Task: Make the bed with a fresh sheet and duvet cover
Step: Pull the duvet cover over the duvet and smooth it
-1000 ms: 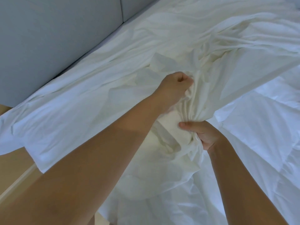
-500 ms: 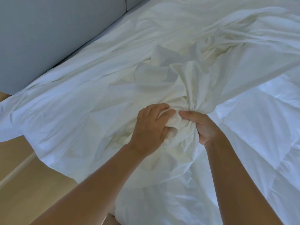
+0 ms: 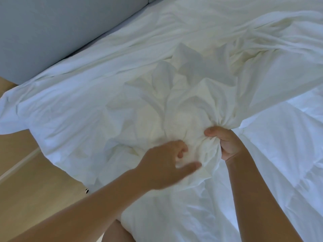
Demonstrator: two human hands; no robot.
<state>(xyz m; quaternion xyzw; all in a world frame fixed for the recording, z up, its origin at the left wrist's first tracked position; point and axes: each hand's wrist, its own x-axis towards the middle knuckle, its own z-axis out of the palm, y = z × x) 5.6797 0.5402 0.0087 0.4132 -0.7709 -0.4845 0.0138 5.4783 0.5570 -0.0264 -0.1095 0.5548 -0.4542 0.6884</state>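
Note:
A white duvet cover (image 3: 97, 105) lies crumpled across the bed, its left edge hanging over the side. Its middle is gathered into a bunch (image 3: 188, 119). My right hand (image 3: 225, 144) grips the neck of that bunch in a fist. My left hand (image 3: 166, 165), blurred by motion, sits just left of it and lower, fingers curled and thumb out, with a fold of the cover between them. A white duvet (image 3: 283, 154) lies under the cover on the right.
A grey padded headboard (image 3: 52, 28) runs along the far left side of the bed. Light wooden floor (image 3: 26, 180) shows at the left. My knee (image 3: 117, 231) is at the bottom edge, against the bedding.
My left hand reached forward over the cover, then drew back toward me beside my right hand, pulling more cloth into the bunch. My right hand kept its grip.

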